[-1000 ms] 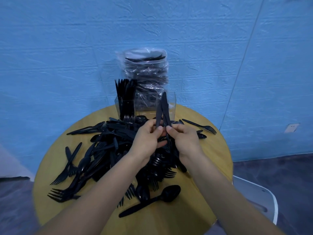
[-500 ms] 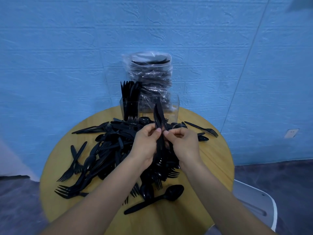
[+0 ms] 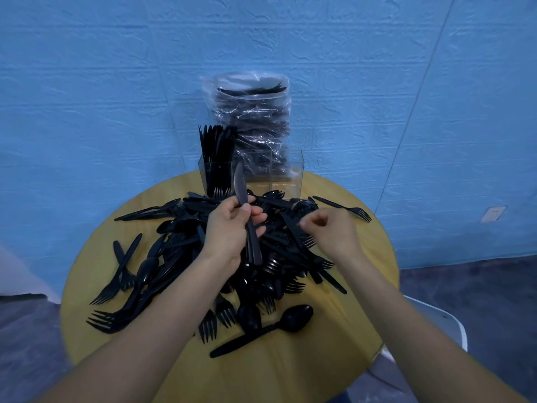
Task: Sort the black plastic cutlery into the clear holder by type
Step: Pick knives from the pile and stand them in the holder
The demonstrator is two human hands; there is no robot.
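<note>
A slim black plastic knife [image 3: 243,207] stands nearly upright above a round yellow wooden table [image 3: 343,330], its blade pointing up toward the wall and its handle running down past the palm of the person's left hand [image 3: 232,231], whose thumb and fingers are curled round the knife's middle. More than one piece may be in that grasp; the dark shapes merge and the count cannot be told. The right hand [image 3: 331,231] hovers just beside it over the heap, fingers loosely curled with thumb and forefinger close together, holding nothing that can be made out.

Beneath both hands lies a tangled pile of black plastic cutlery [image 3: 186,257], forks, spoons and knives crossing one another across the middle of the table. A single large black plastic spoon [image 3: 267,327] lies apart at the near edge of the pile, bowl to the right. One black fork [image 3: 345,207] rests alone toward the table's far right side.

At the far edge of the table stands the clear rectangular plastic holder [image 3: 286,175] with its compartments side by side. The leftmost compartment holds a tight upright bundle of black forks [image 3: 216,158]; the others look empty. Directly behind the holder, against the blue textured wall [image 3: 87,97], stands a tall clear plastic bag of black cutlery [image 3: 255,120]. A white chair [image 3: 447,324] shows at the table's lower right.
</note>
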